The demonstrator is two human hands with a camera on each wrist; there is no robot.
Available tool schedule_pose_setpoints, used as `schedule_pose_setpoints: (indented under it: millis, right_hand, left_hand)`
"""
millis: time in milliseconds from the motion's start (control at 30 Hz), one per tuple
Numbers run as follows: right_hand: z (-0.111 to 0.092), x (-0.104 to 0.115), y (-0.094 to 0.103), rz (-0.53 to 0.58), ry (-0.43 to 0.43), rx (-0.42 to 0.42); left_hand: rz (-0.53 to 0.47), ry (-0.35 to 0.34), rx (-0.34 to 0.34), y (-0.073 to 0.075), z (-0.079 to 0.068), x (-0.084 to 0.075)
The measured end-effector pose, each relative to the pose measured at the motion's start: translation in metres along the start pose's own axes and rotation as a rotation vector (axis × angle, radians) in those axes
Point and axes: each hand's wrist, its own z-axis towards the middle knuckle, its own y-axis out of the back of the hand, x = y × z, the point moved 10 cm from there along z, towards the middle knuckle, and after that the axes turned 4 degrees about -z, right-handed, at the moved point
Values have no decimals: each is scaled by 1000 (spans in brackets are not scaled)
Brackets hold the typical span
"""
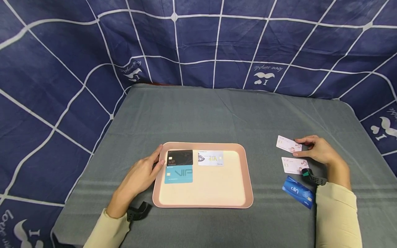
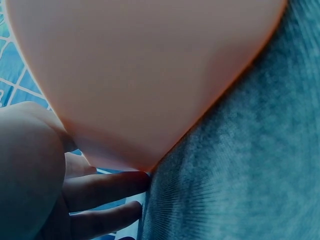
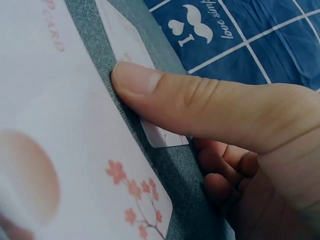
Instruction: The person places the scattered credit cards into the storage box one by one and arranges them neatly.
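Note:
A shallow pink tray [image 1: 204, 204] lies on the grey cloth. My left hand [image 1: 138, 175] holds its left rim, thumb on the inner side and fingers along the outside; the left wrist view shows the fingers [image 2: 112, 190] at the tray's corner. At the right, my right hand [image 1: 319, 150] pinches the upper pink VIP card [image 1: 286, 143] by its right end, index finger at the top edge and thumb [image 3: 185, 100] at the lower one. Just below lies a second pink card [image 1: 291, 165] with a blossom print, close under the wrist camera.
Inside the tray are a black card [image 1: 180, 157], a teal card [image 1: 179, 174] right below it, and a silver-white card [image 1: 211, 158] to their right. A blue VIP card [image 1: 297, 192] lies tilted beside the right sleeve. Blue gridded cloth [image 1: 198, 41] surrounds the table's back and sides.

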Motion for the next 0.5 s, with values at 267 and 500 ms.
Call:
schedule_pose_setpoints:
  millis: [267,500]
  right_hand:
    - [-2,-4,-3,31,-50,13]
    - [1,-4,-3,27,-41,11]
  left_hand:
    - [0,1,11,-1,0,0]
    - [-2,5,11,-1,-1,0]
